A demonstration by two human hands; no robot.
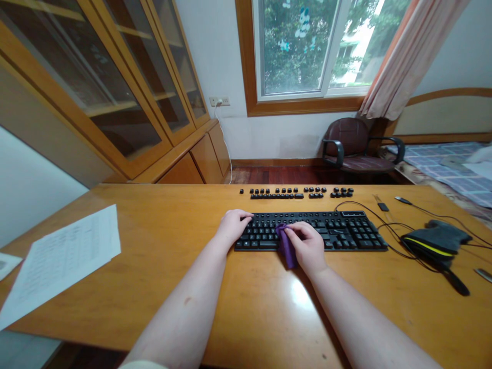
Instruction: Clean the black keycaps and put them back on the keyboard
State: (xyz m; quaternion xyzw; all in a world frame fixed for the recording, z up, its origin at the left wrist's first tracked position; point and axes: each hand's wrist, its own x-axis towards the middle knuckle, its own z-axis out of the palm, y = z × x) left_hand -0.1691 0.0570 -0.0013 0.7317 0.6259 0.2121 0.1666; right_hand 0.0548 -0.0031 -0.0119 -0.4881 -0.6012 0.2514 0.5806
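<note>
A black keyboard (265,237) lies on the wooden desk in front of me, several keys gone from its upper rows. My left hand (232,225) grips its upper left corner, with thumb and fingertips against the edge. Over the middle of the keys, my right hand (307,245) pinches a purple cloth (287,251), which touches the keys and hangs past the keyboard's front edge. Behind the keyboard, loose black keycaps (277,196) stand in two rows, with a further group of keycaps (341,192) at their right end.
Printed papers (73,256) lie on the desk (161,225) at left. To the right are a grey-and-black pouch with a yellow stripe (432,241), a small dark piece with metal prongs (383,206), and a cable with a USB plug (403,200). An office chair (348,138) stands beyond.
</note>
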